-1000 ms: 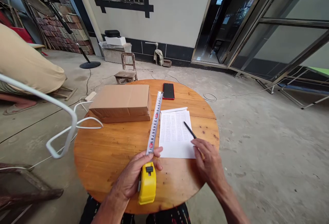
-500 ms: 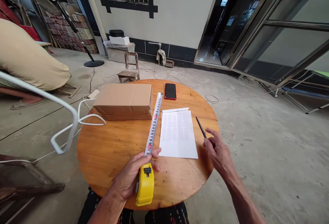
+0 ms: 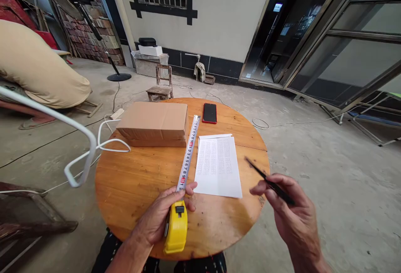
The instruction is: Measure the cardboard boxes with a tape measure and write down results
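My left hand (image 3: 166,212) is wrapped round a yellow tape measure (image 3: 176,231) near the front edge of the round wooden table (image 3: 140,189). Its silver blade sticks out away from me, the tip lying between a closed cardboard box (image 3: 153,122) and a red-edged phone (image 3: 209,113). My right hand (image 3: 290,210) pinches a black pen (image 3: 271,183) above the table's right edge, its far end slightly blurred and pointing up and left. Between the hands lie sheets of paper (image 3: 218,166) printed with columns of small figures, just right of the blade.
A white curved metal bar (image 3: 78,131) and a white cable reach in from the left. Beyond the table stand a small wooden chair (image 3: 161,85) and a fan on a round base (image 3: 119,77). Another person in beige clothing (image 3: 46,64) bends at the far left.
My right hand has picked the pen up off the table and drawn it back to the right. My left hand with the tape measure stays nearly where it was.
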`<state>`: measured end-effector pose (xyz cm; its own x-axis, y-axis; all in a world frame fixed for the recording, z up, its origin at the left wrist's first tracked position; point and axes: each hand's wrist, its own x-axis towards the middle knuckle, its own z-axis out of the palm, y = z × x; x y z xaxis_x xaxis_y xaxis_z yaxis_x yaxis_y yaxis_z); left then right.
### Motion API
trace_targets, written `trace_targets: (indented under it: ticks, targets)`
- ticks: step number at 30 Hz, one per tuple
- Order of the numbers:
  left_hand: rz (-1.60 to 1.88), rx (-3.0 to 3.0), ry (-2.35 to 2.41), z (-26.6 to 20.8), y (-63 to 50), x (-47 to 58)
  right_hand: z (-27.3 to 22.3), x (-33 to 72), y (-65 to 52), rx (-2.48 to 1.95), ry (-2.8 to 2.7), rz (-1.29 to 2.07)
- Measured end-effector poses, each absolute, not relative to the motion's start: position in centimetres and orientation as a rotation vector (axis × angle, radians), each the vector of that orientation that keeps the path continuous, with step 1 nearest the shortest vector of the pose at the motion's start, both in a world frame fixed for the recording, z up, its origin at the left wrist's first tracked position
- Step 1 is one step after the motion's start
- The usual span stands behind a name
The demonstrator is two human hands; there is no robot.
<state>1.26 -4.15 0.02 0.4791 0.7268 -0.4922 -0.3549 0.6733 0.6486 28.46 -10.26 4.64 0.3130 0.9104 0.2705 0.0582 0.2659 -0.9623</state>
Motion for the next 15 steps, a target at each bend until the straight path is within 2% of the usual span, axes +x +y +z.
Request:
trace_targets:
  ticks: [3, 7, 15]
  targets:
    - [0.695, 0.493, 0.809, 0.0, -4.2, 1.2, 4.3, 28.0, -9.9, -1.174, -1.020, 0.638]
    - [0.692, 0.479, 0.782, -0.1, -4.0, 1.0, 4.0, 27.5, -9.0, -1.207, -0.923, 0.636]
    - [0.680, 0.463, 0.745, 0.0, -3.8, 0.7, 4.5, 25.1, -6.8, -1.090, -0.864, 1.001]
